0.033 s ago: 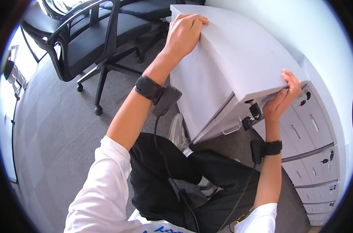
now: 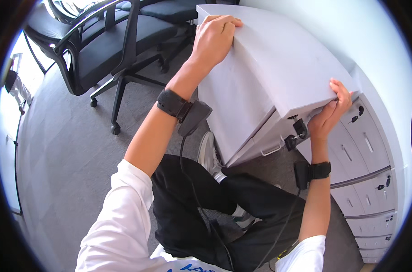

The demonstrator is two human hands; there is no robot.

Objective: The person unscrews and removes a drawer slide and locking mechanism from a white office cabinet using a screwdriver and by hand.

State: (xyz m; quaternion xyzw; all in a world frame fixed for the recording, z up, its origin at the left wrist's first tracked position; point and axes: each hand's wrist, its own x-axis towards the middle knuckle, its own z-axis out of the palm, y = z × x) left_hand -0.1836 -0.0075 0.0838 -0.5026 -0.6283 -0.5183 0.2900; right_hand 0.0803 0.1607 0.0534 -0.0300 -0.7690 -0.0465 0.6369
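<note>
A pale grey drawer cabinet (image 2: 290, 63) stands before me, turned at an angle to the row by the wall. My left hand (image 2: 213, 40) grips the left edge of its top near the far end, with fingers curled over onto the top. At the front right corner, my right hand (image 2: 328, 113) clasps the overhanging edge of the top. Beside that hand a key with a black fob (image 2: 299, 129) hangs from the front lock. Lower on the front is a metal drawer handle (image 2: 270, 150). Black straps with boxy devices (image 2: 194, 117) circle both wrists.
More pale drawer cabinets (image 2: 346, 145) with keys line the right wall. Black wheeled office chairs (image 2: 120, 45) stand on grey carpet (image 2: 74, 167) at the left. A shoe (image 2: 207, 152) rests close to the cabinet's base. Another person (image 2: 19, 86) is at the far left. Thin cables (image 2: 192, 190) trail over my legs.
</note>
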